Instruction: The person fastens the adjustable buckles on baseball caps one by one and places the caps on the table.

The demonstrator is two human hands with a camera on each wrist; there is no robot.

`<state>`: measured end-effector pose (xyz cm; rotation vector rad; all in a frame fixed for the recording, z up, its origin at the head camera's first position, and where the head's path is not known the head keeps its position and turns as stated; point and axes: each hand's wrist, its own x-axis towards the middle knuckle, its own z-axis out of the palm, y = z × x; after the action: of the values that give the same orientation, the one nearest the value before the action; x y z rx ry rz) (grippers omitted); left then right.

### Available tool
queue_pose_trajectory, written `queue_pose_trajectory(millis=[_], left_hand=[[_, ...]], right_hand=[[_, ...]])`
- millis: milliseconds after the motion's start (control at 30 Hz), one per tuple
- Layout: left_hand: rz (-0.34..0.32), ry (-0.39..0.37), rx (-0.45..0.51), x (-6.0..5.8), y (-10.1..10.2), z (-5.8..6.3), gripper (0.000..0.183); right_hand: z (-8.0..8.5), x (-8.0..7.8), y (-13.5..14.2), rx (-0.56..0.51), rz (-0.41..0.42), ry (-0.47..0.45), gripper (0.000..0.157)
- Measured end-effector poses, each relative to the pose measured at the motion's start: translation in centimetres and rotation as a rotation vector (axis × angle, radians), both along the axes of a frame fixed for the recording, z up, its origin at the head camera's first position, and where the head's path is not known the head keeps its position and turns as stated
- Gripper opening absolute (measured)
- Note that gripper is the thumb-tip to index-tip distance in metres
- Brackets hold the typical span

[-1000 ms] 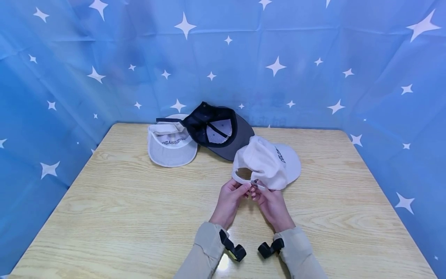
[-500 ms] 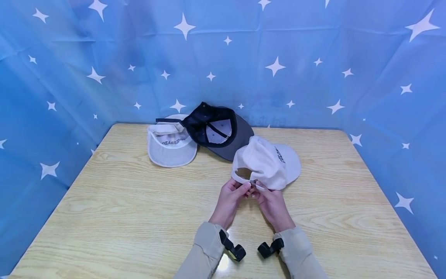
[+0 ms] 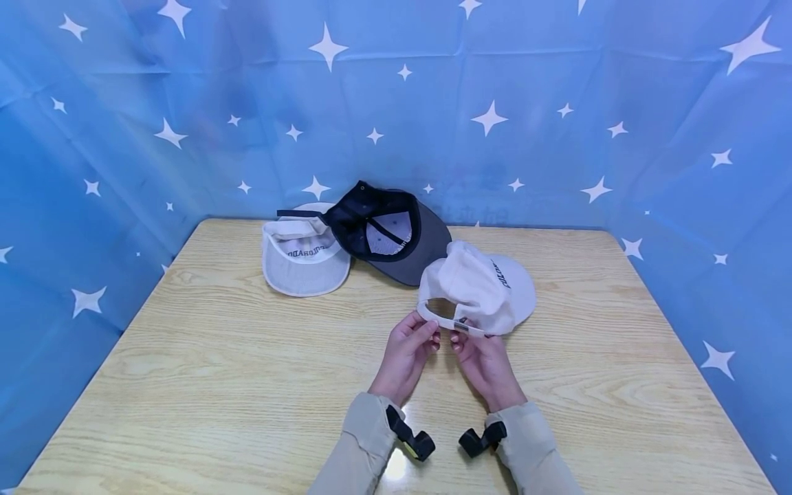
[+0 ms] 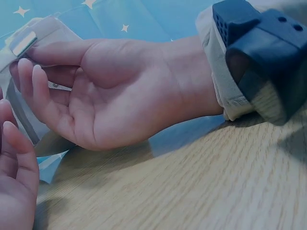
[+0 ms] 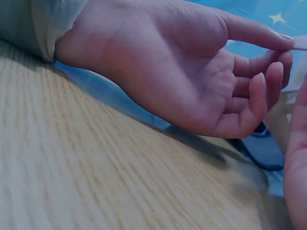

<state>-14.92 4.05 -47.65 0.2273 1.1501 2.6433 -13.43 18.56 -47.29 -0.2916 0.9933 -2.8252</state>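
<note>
A white baseball cap (image 3: 470,285) with dark lettering near its brim lies at the middle right in the head view, its back opening towards me. A strap (image 3: 442,322) with a metal buckle (image 3: 460,326) runs across the opening. My left hand (image 3: 402,357) pinches the strap left of the buckle between thumb and index finger. On the other side, my right hand (image 3: 489,371) pinches it near the buckle. The left wrist view shows mostly the right hand (image 4: 120,91), its thumb at the buckle (image 4: 24,44). In the right wrist view the left hand (image 5: 177,72) fills the middle.
Behind, a dark grey cap (image 3: 427,240) lies upturned, overlapping a light grey cap (image 3: 306,275) lettered COLORADO. The dark cap's brim meets the white cap in this view. A blue cloth (image 3: 396,103) with white stars surrounds the wooden table (image 3: 247,385).
My hands have drawn slightly apart along the strap, which now lies flatter with its buckle exposed. The white cap has shifted a little right. The other caps have not moved.
</note>
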Motion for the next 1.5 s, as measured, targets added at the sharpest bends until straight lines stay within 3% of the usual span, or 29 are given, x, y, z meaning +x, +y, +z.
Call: queue_pose_trajectory(millis=[267, 500, 1167, 1500], left_hand=[[0.004, -0.017, 0.013, -0.04, -0.08, 0.13, 0.014], [0.008, -0.03, -0.012, -0.01, -0.12, 0.19, 0.014], [-0.012, 0.0, -0.07, 0.2, 0.08, 0.42, 0.011], [-0.02, 0.01, -0.115, 0.27, 0.21, 0.38, 0.015]], right_hand=[[0.19, -0.23, -0.24, -0.105, -0.001, -0.021, 0.032], [0.2, -0.12, -0.49, 0.011, -0.05, -0.005, 0.022], [0.07, -0.24, -0.44, 0.031, -0.07, 0.05, 0.024], [0.21, -0.21, -0.52, 0.109, -0.084, 0.029, 0.019]])
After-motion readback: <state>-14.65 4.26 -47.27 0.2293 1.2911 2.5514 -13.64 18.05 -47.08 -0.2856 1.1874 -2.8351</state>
